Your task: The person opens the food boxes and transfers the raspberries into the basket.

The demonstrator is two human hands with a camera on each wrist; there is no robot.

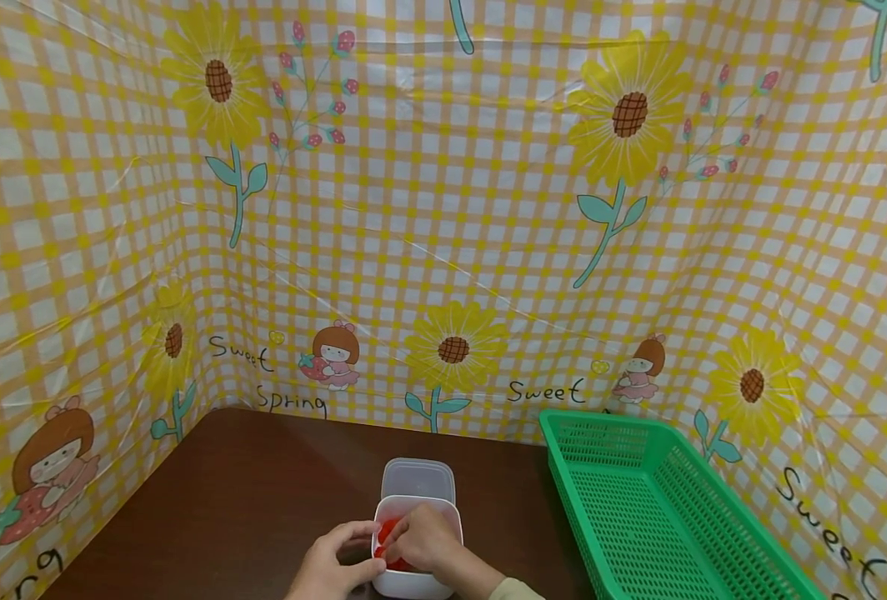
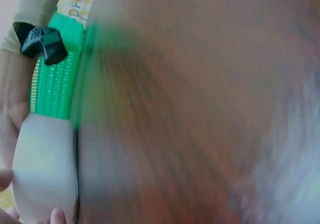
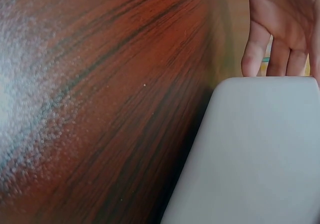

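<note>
A white plastic box [image 1: 416,586] with rounded corners stands on the brown table, and red pieces [image 1: 388,528] lie inside it. My left hand [image 1: 333,560] is at the box's left side, with its thumb and fingers spread apart and touching the wall. My right hand [image 1: 423,542] reaches over the right rim into the box, fingers bent down among the red pieces. Its fingertips are partly hidden, so whether they pinch a piece does not show. In the right wrist view the left hand [image 3: 285,29] rests its fingers against the box [image 3: 255,149].
Behind the box lies a clear lid [image 1: 418,480]. A large green plastic basket [image 1: 574,492] stands on the right of the dark wood table [image 1: 278,492]. A checked sunflower cloth [image 1: 443,208] hangs around the back and sides.
</note>
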